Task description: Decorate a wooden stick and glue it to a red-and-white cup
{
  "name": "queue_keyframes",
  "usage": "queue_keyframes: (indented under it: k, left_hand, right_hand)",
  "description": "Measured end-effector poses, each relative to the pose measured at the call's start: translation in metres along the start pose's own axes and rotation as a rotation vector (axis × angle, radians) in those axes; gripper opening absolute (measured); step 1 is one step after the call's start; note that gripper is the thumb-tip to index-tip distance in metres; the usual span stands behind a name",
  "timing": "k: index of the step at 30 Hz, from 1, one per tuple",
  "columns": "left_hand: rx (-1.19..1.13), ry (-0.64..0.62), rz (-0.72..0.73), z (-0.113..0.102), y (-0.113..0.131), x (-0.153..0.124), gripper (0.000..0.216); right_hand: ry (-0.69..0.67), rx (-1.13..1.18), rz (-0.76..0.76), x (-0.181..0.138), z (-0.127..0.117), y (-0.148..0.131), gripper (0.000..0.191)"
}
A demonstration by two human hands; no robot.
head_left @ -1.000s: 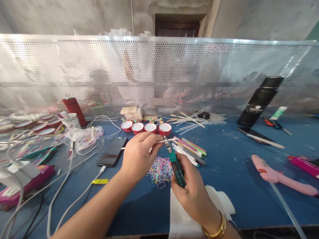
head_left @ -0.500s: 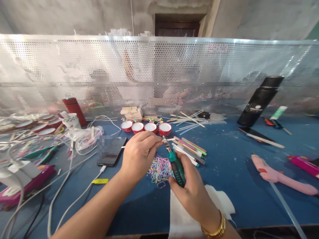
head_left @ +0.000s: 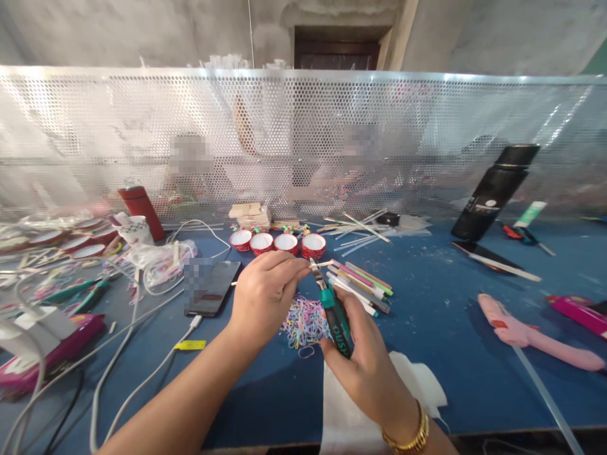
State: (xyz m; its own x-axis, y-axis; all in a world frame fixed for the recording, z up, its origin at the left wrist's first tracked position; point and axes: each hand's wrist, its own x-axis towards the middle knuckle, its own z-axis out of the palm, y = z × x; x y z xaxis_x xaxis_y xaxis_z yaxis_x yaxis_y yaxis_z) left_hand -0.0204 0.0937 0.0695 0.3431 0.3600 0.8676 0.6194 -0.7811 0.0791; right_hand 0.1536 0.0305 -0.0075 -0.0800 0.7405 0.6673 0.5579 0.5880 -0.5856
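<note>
My left hand (head_left: 265,291) is closed around a thin pale stick (head_left: 325,263), pinching it near its right end. A short bit of the stick shows past the hand's left side. Green and black cutting pliers (head_left: 337,325) are gripped in my right hand (head_left: 372,363). Their jaws meet the stick just right of my left fingertips; I cannot tell whether they have cut into it. Under the hands lies a heap of colourful small rubber bands (head_left: 303,322). Several markers (head_left: 363,285) rest to the right of the pliers. Red cups with white insides (head_left: 287,242) stand in a row behind.
A phone (head_left: 218,289) and white cables lie on the left, near a red flask (head_left: 141,212). A pink glue gun (head_left: 535,338) and a tilted black bottle (head_left: 496,193) are at right. White cloth (head_left: 351,411) lies at the front edge. A perforated metal screen (head_left: 265,126) stands behind.
The stick has tilted slightly, its right end a little higher and its left end a little lower. Both hands and the pliers have hardly moved.
</note>
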Motion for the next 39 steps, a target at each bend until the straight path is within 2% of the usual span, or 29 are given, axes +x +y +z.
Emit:
queue_keyframes:
  k: [9,17,25,39]
  left_hand:
    - [0.009,0.0,0.005,0.0,-0.001,0.001,0.014]
    - [0.008,-0.043,-0.034,0.002,0.001,0.0,0.015]
    - [-0.017,-0.042,-0.054,0.002,0.001,0.0,0.014]
    - [-0.006,-0.086,-0.064,0.002,0.005,-0.002,0.018]
  right_hand:
    - [0.01,0.02,0.045,-0.002,0.005,0.004,0.063]
    - [0.05,-0.029,0.017,-0.006,0.008,0.009,0.065]
    - [0.014,0.013,0.088,-0.001,0.004,0.002,0.055]
    - [-0.037,0.094,0.123,-0.007,0.007,0.01,0.062]
